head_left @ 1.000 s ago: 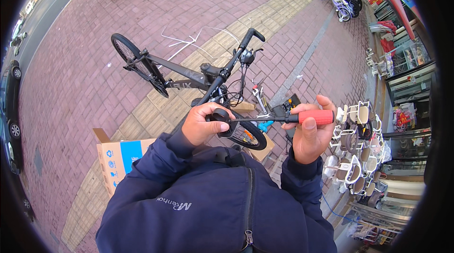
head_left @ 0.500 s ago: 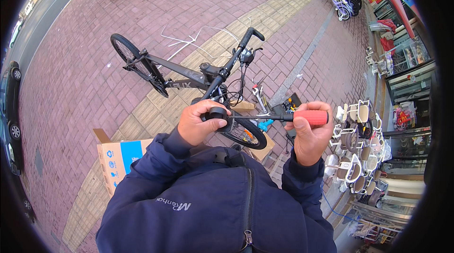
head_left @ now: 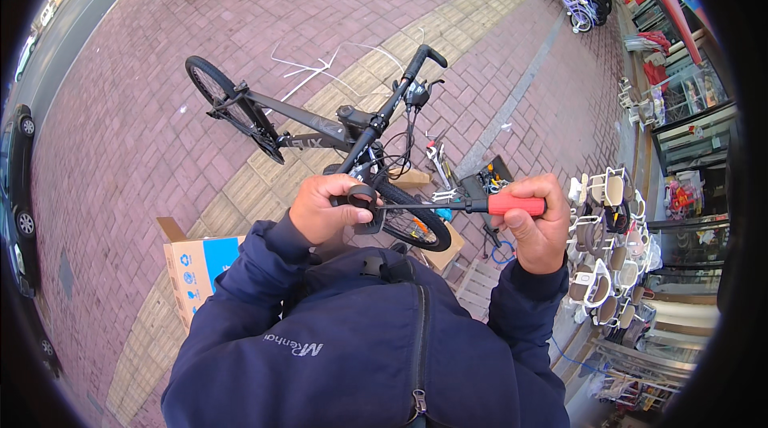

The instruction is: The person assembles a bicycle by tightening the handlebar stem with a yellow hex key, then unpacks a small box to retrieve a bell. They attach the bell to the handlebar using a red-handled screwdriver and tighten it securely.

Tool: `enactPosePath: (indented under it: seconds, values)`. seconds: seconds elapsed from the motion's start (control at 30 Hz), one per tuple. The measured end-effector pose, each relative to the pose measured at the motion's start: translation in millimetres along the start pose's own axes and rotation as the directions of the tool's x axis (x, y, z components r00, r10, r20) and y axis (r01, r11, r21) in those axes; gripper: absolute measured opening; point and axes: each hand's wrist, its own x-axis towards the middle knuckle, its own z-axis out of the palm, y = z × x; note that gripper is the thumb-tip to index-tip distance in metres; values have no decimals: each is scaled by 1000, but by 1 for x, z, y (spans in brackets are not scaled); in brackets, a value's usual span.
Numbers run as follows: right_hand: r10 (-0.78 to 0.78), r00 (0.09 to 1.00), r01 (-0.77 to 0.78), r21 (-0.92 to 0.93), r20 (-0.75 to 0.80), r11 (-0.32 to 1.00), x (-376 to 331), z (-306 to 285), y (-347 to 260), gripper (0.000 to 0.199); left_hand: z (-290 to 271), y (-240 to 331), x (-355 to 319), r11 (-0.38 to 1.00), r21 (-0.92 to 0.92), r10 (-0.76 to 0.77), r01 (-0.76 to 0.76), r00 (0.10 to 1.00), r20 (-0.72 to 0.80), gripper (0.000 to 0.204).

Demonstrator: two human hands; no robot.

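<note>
In front of my chest, my left hand (head_left: 318, 210) pinches a small black ring-shaped clamp bracket (head_left: 369, 226) between thumb and fingers. My right hand (head_left: 538, 228) is closed round the red handle of a screwdriver (head_left: 504, 203). Its dark shaft points left and the tip meets the bracket; whether it sits in a screw head is too small to tell. Just beyond my hands stands a dark bicycle (head_left: 300, 114), its handlebar (head_left: 386, 112) turned and its front wheel (head_left: 432, 230) partly behind the screwdriver and bracket.
Wrenches (head_left: 438, 162) and an open tool case (head_left: 500, 168) lie on the brick paving right of the bicycle. A cardboard box (head_left: 182, 268) is at my left. White racks of bike seats and baskets (head_left: 604, 268) line the shopfront. White straps (head_left: 320, 70) lie behind the bicycle.
My hands have moved slightly apart, baring more of the screwdriver shaft. The bracket has tilted, so its ring opening shows more. The bicycle stays in place.
</note>
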Motion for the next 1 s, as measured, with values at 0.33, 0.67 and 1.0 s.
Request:
enactPosePath:
  seconds: [0.33,0.67,1.0]
  values:
    - [314,945,-304,-108,92,947,2,-15,-23,44,-9,8,3,996,87,-15,5,994,113,27]
    - [85,992,-69,-167,90,984,-1,-12,-14,39,-7,7,3,997,81,-27,19,994,102,28]
    - [56,993,-51,-53,105,997,4,3,-22,52,-4,8,1,997,11,-81,81,995,60,27]
